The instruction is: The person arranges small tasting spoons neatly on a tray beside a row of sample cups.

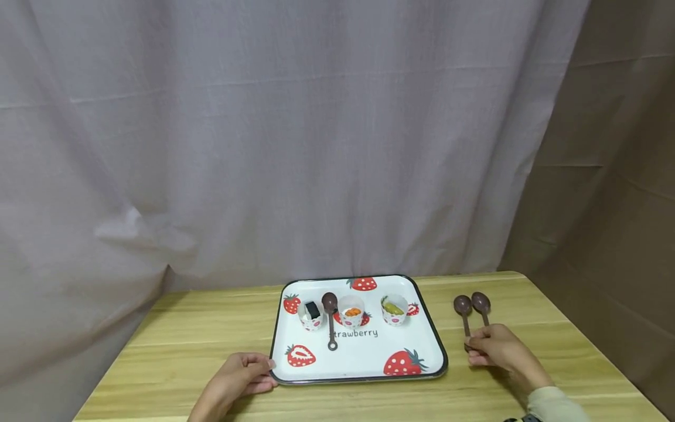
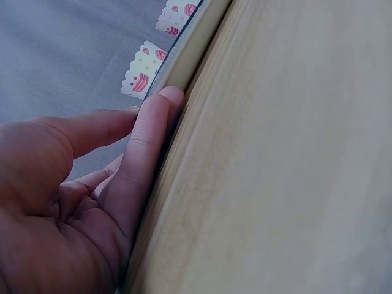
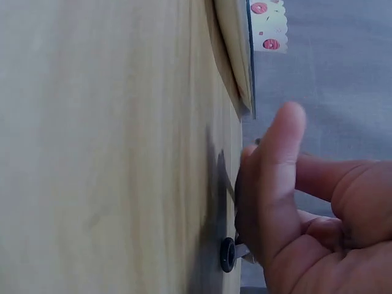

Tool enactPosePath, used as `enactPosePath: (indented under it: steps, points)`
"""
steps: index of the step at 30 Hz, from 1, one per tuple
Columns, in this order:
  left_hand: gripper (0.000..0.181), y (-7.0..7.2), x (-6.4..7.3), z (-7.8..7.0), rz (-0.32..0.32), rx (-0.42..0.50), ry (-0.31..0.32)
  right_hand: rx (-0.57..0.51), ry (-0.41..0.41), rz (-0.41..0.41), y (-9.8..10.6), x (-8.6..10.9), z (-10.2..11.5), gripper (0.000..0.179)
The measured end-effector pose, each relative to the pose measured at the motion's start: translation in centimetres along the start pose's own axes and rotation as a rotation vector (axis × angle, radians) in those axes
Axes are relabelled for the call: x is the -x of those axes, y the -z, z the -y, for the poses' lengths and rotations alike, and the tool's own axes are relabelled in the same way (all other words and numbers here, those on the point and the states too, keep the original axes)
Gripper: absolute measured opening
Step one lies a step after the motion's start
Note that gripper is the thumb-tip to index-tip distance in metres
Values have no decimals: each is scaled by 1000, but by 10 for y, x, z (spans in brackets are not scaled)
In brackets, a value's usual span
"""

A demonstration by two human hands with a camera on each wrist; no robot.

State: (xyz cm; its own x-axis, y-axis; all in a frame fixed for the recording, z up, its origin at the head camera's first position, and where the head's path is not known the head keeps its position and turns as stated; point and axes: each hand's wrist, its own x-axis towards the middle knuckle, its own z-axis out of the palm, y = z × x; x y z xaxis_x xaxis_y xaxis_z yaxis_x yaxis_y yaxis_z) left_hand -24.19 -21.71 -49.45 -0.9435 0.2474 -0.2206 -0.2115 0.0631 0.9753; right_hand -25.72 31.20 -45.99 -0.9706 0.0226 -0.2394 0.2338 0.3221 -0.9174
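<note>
At the front left corner of a white strawberry-print tray, my left hand pinches the rim, thumb on top and fingers against the outer side. Off to the right, my right hand pinches the handle of a brown spoon between thumb and fingers. Beside it is a second brown spoon, its lower handle hidden by that hand. The right wrist view shows a dark ringed handle end below the fingers. A third brown spoon lies on the tray.
Three paper cups stand in the tray: the left cup holds a black-and-white piece, the middle cup orange pieces, the right cup green food. Beneath is a wooden table. A grey curtain hangs behind.
</note>
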Motion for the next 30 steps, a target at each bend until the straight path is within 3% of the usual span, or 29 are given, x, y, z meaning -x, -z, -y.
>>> enactPosePath:
  steps: [9,30]
  points:
    - [24,-2,-2,-1,6,-8,-11,-90,14,88,9,7,2,21]
    - [24,0,0,1,-12,-14,-14,-43,99,19,-10,24,27,23]
